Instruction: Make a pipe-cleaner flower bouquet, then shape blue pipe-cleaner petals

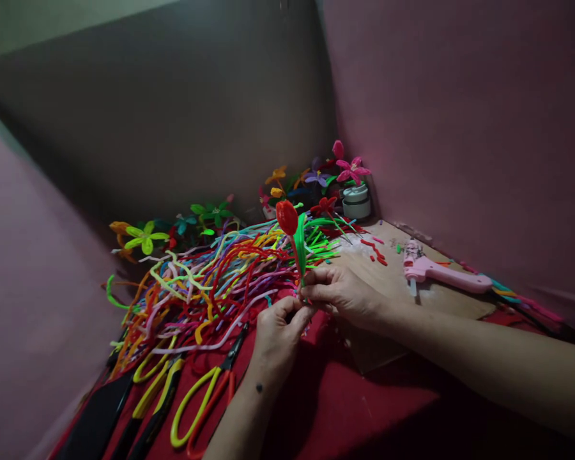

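Observation:
A red pipe-cleaner tulip (287,218) with a long green leaf (301,246) stands upright between my two hands. My right hand (345,294) pinches the stem just under the leaf's base. Slightly lower, my left hand (278,329) has thumb and forefinger closed on the stem's lower end. The fingers of both hands nearly meet, and they hide the bottom of the stem. Just behind the hands lies a big heap of loose pipe cleaners (234,262) in many colours.
A pink glue gun (441,273) rests on a brown board (383,249) at right, near red scraps (378,255). Scissors (204,399) and yellow-black pliers (156,396) lie front left on the red cloth (345,415). Finished flowers (352,170) and a grey-white container (356,202) stand along the back.

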Demonstrator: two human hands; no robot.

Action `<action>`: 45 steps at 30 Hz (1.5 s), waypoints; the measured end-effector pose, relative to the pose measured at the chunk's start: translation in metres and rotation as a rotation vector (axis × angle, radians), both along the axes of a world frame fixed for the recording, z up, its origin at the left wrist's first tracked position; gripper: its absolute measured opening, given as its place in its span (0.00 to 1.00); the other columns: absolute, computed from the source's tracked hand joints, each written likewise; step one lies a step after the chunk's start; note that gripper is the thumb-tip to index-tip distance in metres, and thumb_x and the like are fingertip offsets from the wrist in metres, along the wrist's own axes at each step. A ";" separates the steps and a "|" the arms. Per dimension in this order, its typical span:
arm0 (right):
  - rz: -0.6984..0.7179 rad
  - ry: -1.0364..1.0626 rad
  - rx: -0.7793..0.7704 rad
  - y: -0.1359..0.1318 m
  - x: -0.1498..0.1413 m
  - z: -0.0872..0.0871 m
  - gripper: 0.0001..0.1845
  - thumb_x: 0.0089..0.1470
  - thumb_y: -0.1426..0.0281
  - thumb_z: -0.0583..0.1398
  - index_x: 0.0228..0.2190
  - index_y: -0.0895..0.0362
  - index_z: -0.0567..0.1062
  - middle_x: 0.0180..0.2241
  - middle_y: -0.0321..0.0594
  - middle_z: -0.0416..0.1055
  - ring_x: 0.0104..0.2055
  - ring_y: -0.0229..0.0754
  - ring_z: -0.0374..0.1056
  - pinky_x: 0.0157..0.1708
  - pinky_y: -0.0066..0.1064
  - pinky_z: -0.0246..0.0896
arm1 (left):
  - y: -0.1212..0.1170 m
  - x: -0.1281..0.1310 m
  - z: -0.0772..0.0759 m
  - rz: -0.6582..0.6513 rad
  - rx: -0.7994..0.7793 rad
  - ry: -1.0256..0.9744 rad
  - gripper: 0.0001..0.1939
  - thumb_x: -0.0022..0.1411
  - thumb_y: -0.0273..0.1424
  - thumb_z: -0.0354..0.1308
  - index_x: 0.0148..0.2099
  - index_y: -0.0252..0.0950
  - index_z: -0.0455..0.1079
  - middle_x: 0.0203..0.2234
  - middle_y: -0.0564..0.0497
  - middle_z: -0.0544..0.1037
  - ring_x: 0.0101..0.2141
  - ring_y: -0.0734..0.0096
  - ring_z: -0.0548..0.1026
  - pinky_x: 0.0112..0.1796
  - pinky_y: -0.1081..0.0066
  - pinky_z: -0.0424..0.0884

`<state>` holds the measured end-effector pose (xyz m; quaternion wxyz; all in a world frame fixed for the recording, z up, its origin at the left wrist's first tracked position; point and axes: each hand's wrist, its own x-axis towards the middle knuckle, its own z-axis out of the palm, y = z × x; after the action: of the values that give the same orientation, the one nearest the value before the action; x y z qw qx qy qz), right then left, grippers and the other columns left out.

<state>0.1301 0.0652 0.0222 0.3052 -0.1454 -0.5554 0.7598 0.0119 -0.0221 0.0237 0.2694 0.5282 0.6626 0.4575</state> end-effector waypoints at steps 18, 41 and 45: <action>0.157 -0.228 0.265 -0.002 0.008 0.000 0.15 0.50 0.62 0.57 0.23 0.62 0.70 0.13 0.31 0.63 0.12 0.28 0.55 0.12 0.20 0.47 | 0.024 -0.013 0.030 -0.089 -0.050 -0.675 0.15 0.52 0.37 0.58 0.20 0.32 0.63 0.09 0.59 0.58 0.11 0.84 0.52 0.13 0.80 0.46; 0.082 -0.185 0.447 -0.005 0.005 -0.012 0.11 0.52 0.68 0.53 0.23 0.61 0.69 0.15 0.32 0.62 0.15 0.28 0.55 0.15 0.21 0.50 | 0.029 -0.033 0.021 0.133 0.017 -1.263 0.12 0.59 0.28 0.47 0.25 0.30 0.64 0.10 0.62 0.52 0.07 0.87 0.48 0.09 0.82 0.42; 0.063 -0.204 0.364 -0.004 0.007 -0.007 0.13 0.52 0.65 0.54 0.24 0.61 0.69 0.17 0.33 0.63 0.15 0.28 0.57 0.14 0.21 0.51 | 0.026 -0.045 0.021 0.324 0.208 -0.959 0.05 0.55 0.26 0.50 0.30 0.30 0.66 0.13 0.60 0.56 0.11 0.85 0.53 0.12 0.81 0.48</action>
<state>0.1374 0.0610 0.0155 0.2449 -0.1466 -0.7159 0.6372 -0.0335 0.0037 0.0443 0.4147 0.1734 0.4889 0.7476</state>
